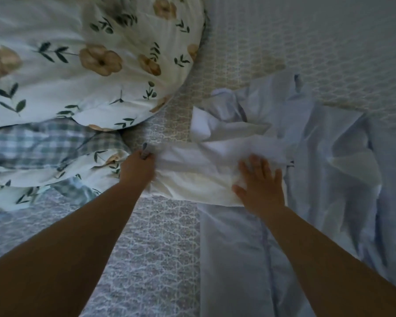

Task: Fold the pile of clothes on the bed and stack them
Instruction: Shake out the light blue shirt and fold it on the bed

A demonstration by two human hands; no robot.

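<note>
Head view, left hand (137, 167) pinching white garment (199, 172) end, right hand (260, 185) flat on it, no legible writing.

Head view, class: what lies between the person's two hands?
A stretch of the white garment, gripped by the left hand and pressed flat by the right hand.

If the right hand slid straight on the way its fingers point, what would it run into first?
The right hand lies flat on the white garment, fingers pointing up-frame. Going straight on, it would likely meet that garment's crumpled folds first, with bare patterned bedspread beyond them; depth is hard to judge.
</note>
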